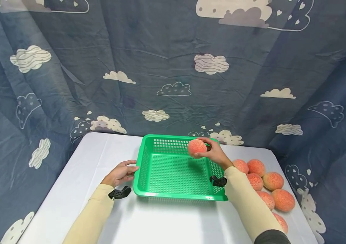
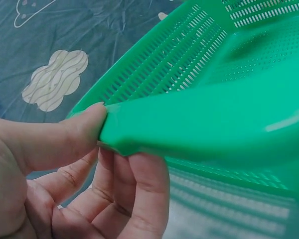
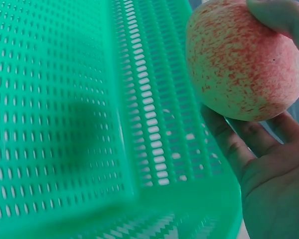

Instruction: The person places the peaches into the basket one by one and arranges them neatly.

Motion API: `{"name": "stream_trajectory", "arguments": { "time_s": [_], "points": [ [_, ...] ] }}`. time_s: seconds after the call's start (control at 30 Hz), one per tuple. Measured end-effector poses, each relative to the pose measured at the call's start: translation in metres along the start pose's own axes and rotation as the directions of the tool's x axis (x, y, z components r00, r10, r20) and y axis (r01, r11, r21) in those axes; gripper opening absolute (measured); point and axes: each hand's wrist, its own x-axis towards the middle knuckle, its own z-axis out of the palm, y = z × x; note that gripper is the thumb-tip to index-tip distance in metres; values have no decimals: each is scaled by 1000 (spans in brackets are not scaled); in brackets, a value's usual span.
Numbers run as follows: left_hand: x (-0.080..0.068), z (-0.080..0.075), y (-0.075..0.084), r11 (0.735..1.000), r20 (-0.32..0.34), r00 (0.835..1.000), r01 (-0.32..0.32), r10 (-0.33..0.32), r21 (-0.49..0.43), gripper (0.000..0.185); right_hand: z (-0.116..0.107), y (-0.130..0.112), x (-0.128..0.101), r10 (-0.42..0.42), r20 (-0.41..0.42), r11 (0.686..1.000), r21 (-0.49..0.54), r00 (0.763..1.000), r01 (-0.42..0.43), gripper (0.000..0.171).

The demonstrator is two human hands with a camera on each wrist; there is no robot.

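Note:
A green plastic basket (image 1: 179, 196) with slotted walls stands on the white table, and no fruit lies inside it. My left hand (image 1: 121, 173) grips the basket's left rim, thumb against the edge and curled fingers beneath, as the left wrist view shows. Above the basket's right back part, my right hand (image 1: 214, 152) holds a peach (image 1: 196, 148) between thumb and fingers. In the right wrist view the peach (image 3: 244, 59) is pinkish with red speckles, and a shadow falls on the basket floor under it.
Several more peaches (image 1: 273, 181) lie grouped on the table to the right, some partly hidden behind my right sleeve. The white table (image 1: 93, 152) ends at a dark blue cloth (image 1: 160, 44) with cloud patterns, which hangs behind and at both sides.

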Motion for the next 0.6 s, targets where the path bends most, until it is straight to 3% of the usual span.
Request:
{"name": "stream_trajectory", "arguments": {
  "time_s": [0.37, 0.6],
  "points": [
    [2, -4, 2, 999, -35, 999, 31, -30, 10, 48, 38, -6, 37, -40, 29, 999, -13, 999, 41, 64],
    [3, -2, 2, 999, -48, 998, 47, -47, 10, 48, 68, 1, 51, -11, 33, 999, -32, 999, 12, 63]
  ]
}}
